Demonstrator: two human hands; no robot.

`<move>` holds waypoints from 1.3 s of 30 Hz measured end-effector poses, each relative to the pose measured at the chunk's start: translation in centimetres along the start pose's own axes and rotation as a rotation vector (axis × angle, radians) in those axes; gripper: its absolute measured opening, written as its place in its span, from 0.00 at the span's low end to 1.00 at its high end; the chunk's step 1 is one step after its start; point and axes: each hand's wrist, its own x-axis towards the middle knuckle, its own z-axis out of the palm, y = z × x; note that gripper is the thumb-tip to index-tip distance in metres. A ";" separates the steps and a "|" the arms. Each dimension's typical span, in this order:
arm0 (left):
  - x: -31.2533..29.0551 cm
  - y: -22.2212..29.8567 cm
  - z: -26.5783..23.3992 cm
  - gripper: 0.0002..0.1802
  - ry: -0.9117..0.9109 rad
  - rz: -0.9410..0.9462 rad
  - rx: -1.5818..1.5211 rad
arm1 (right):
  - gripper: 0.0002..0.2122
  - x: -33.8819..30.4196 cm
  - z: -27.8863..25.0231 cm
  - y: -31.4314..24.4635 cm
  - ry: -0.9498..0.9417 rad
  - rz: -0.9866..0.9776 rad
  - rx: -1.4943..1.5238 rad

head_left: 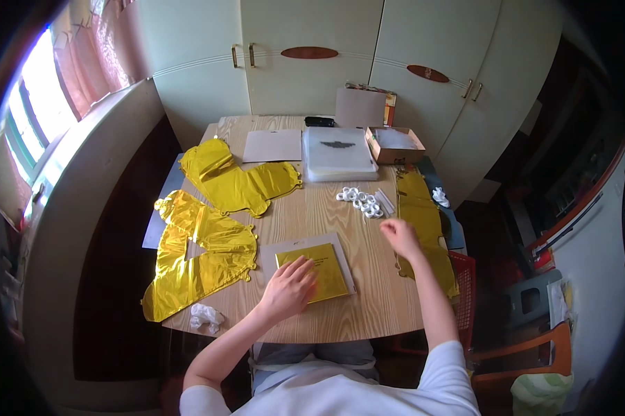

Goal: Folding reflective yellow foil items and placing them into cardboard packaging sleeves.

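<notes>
My left hand [290, 286] lies flat, fingers stretched, on a folded gold foil balloon [332, 281]. Under that packet is a grey card [333, 243] near the table's front edge. Over the right part of the table my right hand [401, 238] is raised with its fingers curled together; whether anything is pinched in them is hidden. Just beyond it are several small white rolls [363, 202] and a few thin white straws [386, 201]. A flat gold foil balloon [423, 215] hangs along the right edge, close to that hand.
Two unfolded gold foil balloons [243, 187] [201, 260] spread over the left side. Crumpled white tissue [206, 317] sits at the front left. Toward the back are a grey card [273, 145], a stack of clear plastic bags [340, 166] and an open cardboard box [399, 154].
</notes>
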 end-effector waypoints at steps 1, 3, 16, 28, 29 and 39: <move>0.8 0.2 0.1 0.30 -0.017 -0.005 0.002 | 0.08 2.1 -0.1 1.0 0.084 -0.004 -0.072; 2.8 0.5 0.3 0.34 -0.049 -0.007 0.008 | 0.07 6.0 0.2 4.5 0.212 -0.073 -0.174; 1.9 0.2 3.9 0.42 -0.147 -0.024 0.107 | 0.11 14.0 1.7 7.6 0.060 0.240 -0.606; 2.4 0.5 3.4 0.47 -0.178 0.042 0.150 | 0.11 13.9 -0.2 8.7 0.030 0.220 -0.606; 2.4 0.3 3.7 0.46 -0.176 0.058 0.071 | 0.11 14.2 -0.2 8.8 0.021 0.250 -0.604; 2.4 0.6 3.0 0.40 -0.216 0.101 0.030 | 0.06 8.4 -2.5 4.3 0.112 0.089 -0.345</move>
